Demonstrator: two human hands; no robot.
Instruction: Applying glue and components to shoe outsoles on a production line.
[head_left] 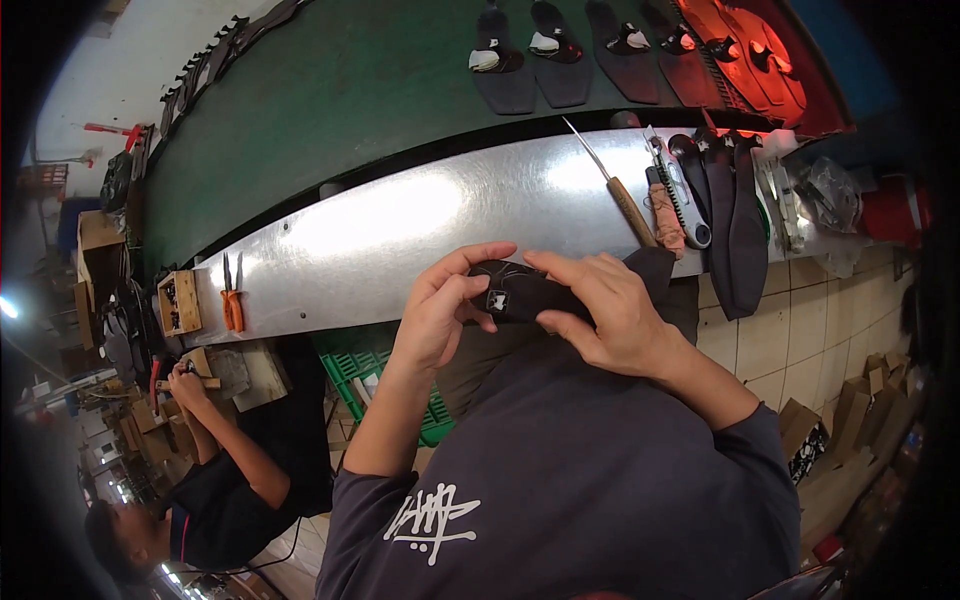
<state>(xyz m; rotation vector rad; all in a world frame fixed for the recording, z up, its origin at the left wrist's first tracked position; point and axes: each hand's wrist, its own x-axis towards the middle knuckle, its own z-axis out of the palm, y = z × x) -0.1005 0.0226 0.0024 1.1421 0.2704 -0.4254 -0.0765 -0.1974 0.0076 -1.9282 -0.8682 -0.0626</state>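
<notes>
Between both hands, close over the near edge of the metal bench, is a black sandal piece (545, 297) with a small black-and-white square label near its left end. My left hand (438, 310) pinches that left end, thumb and fingers curled around it beside the label. The middle of the piece is in the grip of my right hand (615, 318), thumb on the near side and forefinger along the far edge. Its dark pointed end (652, 270) shows beyond my right hand. The underside is hidden.
On the metal bench (400, 230) lie an awl (628, 205), a utility knife (690, 205), orange-handled pliers (232, 300), a small wooden box (180, 303) and black insoles (740, 245). Beyond runs a green conveyor belt (330, 110) carrying sandals (505, 75). A co-worker (225, 490) works at left.
</notes>
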